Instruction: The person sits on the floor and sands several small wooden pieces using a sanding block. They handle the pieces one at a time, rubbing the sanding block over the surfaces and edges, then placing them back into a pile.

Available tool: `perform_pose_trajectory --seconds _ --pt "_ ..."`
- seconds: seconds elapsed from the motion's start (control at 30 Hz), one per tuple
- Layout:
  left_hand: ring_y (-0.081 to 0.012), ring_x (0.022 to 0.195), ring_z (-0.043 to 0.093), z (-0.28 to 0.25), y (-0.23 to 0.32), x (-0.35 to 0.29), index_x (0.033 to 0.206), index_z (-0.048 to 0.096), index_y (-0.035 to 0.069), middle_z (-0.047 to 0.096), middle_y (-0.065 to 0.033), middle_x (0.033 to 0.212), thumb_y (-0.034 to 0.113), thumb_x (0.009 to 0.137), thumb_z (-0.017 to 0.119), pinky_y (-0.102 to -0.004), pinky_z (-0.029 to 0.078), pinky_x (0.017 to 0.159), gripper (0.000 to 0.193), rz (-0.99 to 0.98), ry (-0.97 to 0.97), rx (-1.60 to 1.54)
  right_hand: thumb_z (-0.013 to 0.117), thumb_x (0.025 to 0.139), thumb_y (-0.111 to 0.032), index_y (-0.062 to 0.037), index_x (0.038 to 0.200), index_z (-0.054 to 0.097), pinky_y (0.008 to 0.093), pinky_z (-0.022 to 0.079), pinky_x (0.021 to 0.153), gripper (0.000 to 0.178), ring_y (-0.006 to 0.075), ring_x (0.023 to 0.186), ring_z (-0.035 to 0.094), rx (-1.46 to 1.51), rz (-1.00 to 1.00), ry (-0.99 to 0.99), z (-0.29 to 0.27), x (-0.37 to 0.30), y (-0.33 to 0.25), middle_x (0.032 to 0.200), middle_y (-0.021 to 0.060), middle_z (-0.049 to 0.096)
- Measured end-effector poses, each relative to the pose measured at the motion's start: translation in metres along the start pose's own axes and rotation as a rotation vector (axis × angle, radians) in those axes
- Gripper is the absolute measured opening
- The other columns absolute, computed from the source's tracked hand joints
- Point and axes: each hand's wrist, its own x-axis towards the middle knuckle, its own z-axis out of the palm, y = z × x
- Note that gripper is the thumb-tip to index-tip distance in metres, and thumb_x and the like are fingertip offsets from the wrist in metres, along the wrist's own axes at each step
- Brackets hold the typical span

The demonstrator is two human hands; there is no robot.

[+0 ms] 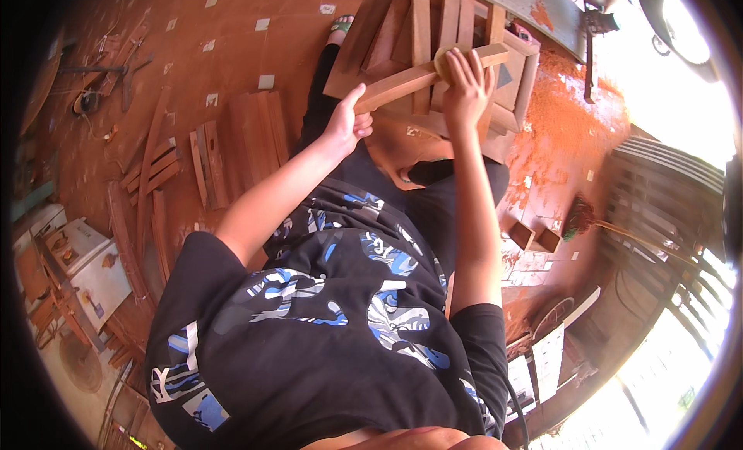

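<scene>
The wooden bar (406, 84) extends obliquely over several wooden strips (420, 24) on a low wooden bench (348, 69); whether it touches the strips cannot be determined. The left hand (348, 125) has its grip clasped around the bar's left end. The right hand (467, 86) lies with fingers extended over a round yellowish pad (442, 64) against the bar's right part; whether this grip clasps the pad cannot be told. Boards (255, 133) lie on the reddish floor (232, 32) at left.

black short-sleeved shirt (309, 349) | blue, white, grey patterned print (391, 299) | black trousers (422, 210) | green-strapped sandal (342, 21)
</scene>
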Motion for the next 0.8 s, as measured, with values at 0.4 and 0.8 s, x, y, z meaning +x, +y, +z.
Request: perform_pose_trajectory --seconds 0.4,0.8 --pt "-0.0079 0.04 0.023 -0.004 -0.002 0.003 0.088 0.054 0.002 0.021 0.0076 0.048 0.052 0.1 0.06 -0.026 0.022 0.043 0.052 -0.014 -0.003 -0.016 0.054 0.085 0.004 -0.0167 0.132 0.067 0.0546 0.031 0.12 0.053 0.0267 0.137 0.054 -0.061 0.074 -0.013 -0.012 -0.003 0.008 0.14 0.0009 0.066" --pt "-0.0078 0.04 0.023 0.001 -0.003 0.0 0.088 0.055 0.002 0.022 0.0076 0.048 0.051 0.1 0.06 -0.0263 0.021 0.042 0.051 0.025 0.049 0.012 0.06 0.083 0.001 -0.0147 0.132 0.066 0.0535 0.033 0.116 0.052 0.0289 0.138 0.054 -0.063 0.056 0.035 -0.003 -0.012 0.001 0.142 0.0041 0.064"
